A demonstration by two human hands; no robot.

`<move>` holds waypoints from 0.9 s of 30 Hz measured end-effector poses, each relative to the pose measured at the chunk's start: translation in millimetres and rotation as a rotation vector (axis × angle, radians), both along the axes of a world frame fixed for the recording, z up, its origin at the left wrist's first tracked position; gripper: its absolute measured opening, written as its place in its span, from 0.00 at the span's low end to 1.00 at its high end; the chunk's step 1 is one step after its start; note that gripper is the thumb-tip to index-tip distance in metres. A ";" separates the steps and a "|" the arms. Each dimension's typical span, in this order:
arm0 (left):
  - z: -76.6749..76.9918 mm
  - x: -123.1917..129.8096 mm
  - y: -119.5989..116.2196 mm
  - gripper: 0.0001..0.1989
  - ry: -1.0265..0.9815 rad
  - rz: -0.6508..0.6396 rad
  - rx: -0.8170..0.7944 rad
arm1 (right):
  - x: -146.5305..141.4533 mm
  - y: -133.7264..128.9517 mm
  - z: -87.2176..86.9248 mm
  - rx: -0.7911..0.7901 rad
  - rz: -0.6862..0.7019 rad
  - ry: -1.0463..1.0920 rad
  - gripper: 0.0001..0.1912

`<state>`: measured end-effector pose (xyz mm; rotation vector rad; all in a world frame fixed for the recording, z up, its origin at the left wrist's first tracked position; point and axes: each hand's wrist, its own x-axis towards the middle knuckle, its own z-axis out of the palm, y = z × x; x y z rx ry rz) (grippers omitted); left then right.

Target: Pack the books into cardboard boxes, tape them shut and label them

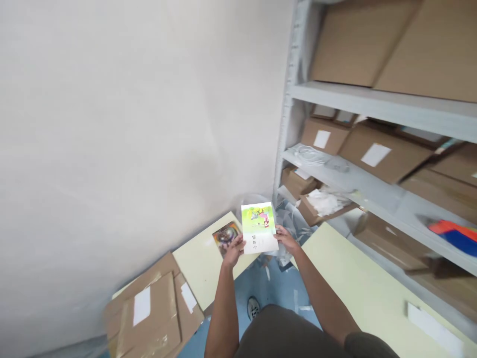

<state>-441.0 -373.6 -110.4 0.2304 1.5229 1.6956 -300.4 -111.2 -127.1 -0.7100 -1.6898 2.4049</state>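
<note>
Booklet (260,227) between left hand (234,250) and right hand (286,238), against both.

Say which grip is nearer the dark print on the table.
Left. The left grip, on one edge of the booklet, overlaps the dark print in view; the right grip is farther, on the booklet's opposite edge.

The booklet (260,228) looks like smooth paper; the print (224,234) near the far corner of the left table (201,263) appears glossy. At its near end, the cardboard box (161,306) is matt (its tape (164,341) shinier). The shelf (372,103) looks like painted metal, crumpled plastic (292,220) nearby.
</note>
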 end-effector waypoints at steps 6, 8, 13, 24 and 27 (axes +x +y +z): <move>31.2 63.3 130.7 0.41 0.048 -0.293 0.017 | 148.1 80.5 37.4 -0.032 -0.246 0.067 0.32; 34.7 93.8 176.8 0.42 0.054 -0.390 0.023 | 203.2 100.7 44.2 -0.040 -0.333 0.082 0.31; 37.8 182.2 276.8 0.43 0.026 -0.643 0.077 | 334.6 127.8 55.5 -0.069 -0.557 0.127 0.31; 42.2 280.0 386.2 0.39 0.244 -0.938 -0.017 | 446.8 107.2 67.0 -0.082 -0.944 0.138 0.33; 48.8 295.6 400.3 0.26 0.547 -0.795 -0.063 | 439.7 107.8 73.4 -0.004 -0.995 0.101 0.29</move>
